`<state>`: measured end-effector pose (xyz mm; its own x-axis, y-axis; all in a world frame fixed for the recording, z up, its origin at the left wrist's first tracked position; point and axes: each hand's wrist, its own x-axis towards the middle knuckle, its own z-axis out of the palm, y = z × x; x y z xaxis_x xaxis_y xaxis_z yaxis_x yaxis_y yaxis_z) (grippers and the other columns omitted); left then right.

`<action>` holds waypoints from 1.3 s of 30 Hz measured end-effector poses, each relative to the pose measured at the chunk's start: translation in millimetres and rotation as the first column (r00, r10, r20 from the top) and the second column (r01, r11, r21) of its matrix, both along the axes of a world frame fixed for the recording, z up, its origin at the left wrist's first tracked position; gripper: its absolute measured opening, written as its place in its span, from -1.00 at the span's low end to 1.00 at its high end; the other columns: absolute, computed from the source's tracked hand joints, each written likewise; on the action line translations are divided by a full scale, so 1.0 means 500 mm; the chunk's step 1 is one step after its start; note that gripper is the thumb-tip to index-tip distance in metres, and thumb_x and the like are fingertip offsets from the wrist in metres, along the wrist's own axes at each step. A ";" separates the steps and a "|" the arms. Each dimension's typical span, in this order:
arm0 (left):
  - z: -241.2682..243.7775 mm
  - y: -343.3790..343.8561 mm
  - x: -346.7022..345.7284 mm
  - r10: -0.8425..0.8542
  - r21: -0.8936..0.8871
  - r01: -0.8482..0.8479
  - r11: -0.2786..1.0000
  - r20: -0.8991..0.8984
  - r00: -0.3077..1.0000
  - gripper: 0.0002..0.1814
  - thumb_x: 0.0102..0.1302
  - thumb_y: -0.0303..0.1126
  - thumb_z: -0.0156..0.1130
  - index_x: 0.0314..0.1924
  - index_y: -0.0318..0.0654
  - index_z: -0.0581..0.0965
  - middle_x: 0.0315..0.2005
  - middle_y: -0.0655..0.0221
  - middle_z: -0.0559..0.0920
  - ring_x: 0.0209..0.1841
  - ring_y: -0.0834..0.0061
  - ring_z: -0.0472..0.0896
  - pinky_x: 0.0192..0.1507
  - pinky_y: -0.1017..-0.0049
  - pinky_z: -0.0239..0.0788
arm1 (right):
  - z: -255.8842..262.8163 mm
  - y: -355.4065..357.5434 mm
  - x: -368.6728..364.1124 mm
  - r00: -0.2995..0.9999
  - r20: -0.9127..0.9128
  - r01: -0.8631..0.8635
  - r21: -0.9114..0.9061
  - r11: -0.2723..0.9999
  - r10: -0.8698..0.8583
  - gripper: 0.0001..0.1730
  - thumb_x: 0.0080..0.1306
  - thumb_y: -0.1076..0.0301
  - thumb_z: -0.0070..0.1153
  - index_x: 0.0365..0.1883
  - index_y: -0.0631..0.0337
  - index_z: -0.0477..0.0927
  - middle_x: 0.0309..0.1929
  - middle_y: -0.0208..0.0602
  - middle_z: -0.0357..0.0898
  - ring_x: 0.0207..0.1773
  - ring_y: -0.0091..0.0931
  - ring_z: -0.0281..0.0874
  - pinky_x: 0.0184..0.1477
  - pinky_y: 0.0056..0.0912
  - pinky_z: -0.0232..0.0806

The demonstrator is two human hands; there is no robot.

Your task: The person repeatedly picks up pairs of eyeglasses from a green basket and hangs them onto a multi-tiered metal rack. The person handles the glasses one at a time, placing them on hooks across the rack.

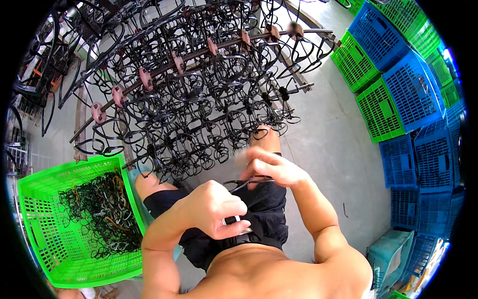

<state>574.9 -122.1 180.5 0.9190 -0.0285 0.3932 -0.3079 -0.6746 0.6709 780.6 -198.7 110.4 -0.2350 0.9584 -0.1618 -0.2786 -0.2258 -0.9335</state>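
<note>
A black eyeglass frame, thin and looped, spans the gap between my two hands above the lap. My left hand is curled, and the near end of the eyeglass frame runs in behind its knuckles. A small white item shows between its thumb and forefinger; I cannot tell what it is. My right hand is at the far end of the frame, its fingertips blurred, and whether it grips is unclear. Ahead, many similar black looped frames hang in rows on metal rods with pink clips.
At the left a bright green plastic crate holds a heap of mostly black looped pieces. Green crates and blue crates are stacked on the right. A teal bin stands lower right. A thin dark piece lies on the grey floor.
</note>
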 end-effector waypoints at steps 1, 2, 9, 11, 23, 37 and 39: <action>-0.003 -0.005 0.003 0.047 0.030 -0.049 0.998 0.051 0.998 -0.84 -0.06 -0.38 0.30 -0.52 -0.17 0.47 -0.68 0.47 0.48 -0.73 0.46 0.43 -0.68 0.54 0.21 | 0.003 -0.005 0.003 0.899 -0.414 -0.248 -0.222 0.943 0.139 -0.46 0.31 0.12 0.05 0.15 0.26 0.30 -0.10 -0.15 0.49 -0.36 -0.45 0.55 -0.39 -0.51 0.44; -0.009 -0.011 0.004 0.097 0.058 -0.103 0.993 0.103 0.990 -0.84 -0.06 -0.37 0.30 -0.49 -0.17 0.48 -0.62 0.45 0.51 -0.68 0.45 0.46 -0.62 0.53 0.25 | 0.010 0.001 0.009 0.859 -0.446 -0.398 -0.272 0.876 0.251 -0.50 0.31 0.13 0.06 0.10 0.22 0.32 -0.25 -0.17 0.57 -0.60 -0.55 0.52 -0.70 -0.71 0.30; -0.091 0.048 -0.189 0.904 -0.173 -0.901 0.398 0.244 0.352 -0.66 0.15 -0.36 0.19 -0.08 -0.31 0.43 -0.11 0.21 0.47 -0.05 0.36 0.44 -0.02 0.37 0.31 | -0.057 0.071 0.121 0.497 -0.352 0.829 -0.077 0.554 -0.793 -0.77 0.26 0.47 0.09 -0.13 0.20 0.41 -0.39 -0.39 0.47 -0.54 -0.61 0.45 -0.63 -0.65 0.29; -0.215 0.105 -0.376 0.977 -0.339 -0.930 -0.140 0.103 -0.185 -0.73 0.23 -0.46 0.10 -0.07 -0.38 0.41 -0.18 0.21 0.48 -0.10 0.41 0.44 -0.04 0.51 0.29 | -0.066 0.103 0.145 0.374 -0.260 0.921 -0.011 0.390 -0.890 -0.76 0.28 0.45 0.06 -0.09 0.17 0.38 -0.31 -0.39 0.46 -0.40 -0.55 0.53 -0.62 -0.62 0.32; -0.425 0.037 -0.723 0.547 0.518 -0.626 -0.582 -0.321 -0.774 -0.57 0.30 -0.26 0.11 0.10 -0.35 0.38 0.11 0.03 0.32 -0.03 0.00 0.44 -0.01 0.10 0.34 | -0.103 0.188 0.221 0.678 0.016 0.731 0.096 0.676 -0.735 -0.74 0.18 0.45 0.17 -0.16 0.19 0.47 -0.38 -0.43 0.52 -0.65 -0.76 0.21 -0.70 -0.75 0.07; -0.251 0.041 -0.671 0.832 -0.507 -0.682 -0.527 -0.471 -0.292 -0.53 0.15 -0.44 0.28 0.05 -0.29 0.36 -0.25 0.34 0.61 -0.46 0.68 0.48 -0.55 0.67 0.25 | -0.166 0.155 0.236 0.646 -0.125 0.763 0.085 0.641 -0.753 -0.83 0.33 0.37 0.05 -0.11 0.09 0.46 -0.16 -0.42 0.56 -0.62 -0.78 0.21 -0.71 -0.81 0.00; -0.251 0.038 -0.633 0.828 -0.564 -0.655 -0.502 -0.532 -0.176 -0.62 0.19 -0.34 0.25 -0.01 -0.31 0.47 -0.27 0.40 0.62 -0.50 0.69 0.47 -0.53 0.69 0.25 | -0.152 0.143 0.241 0.625 -0.108 0.778 0.008 0.628 -0.773 -0.79 0.27 0.33 0.12 -0.13 0.10 0.48 -0.14 -0.43 0.56 -0.61 -0.80 0.20 -0.70 -0.77 -0.02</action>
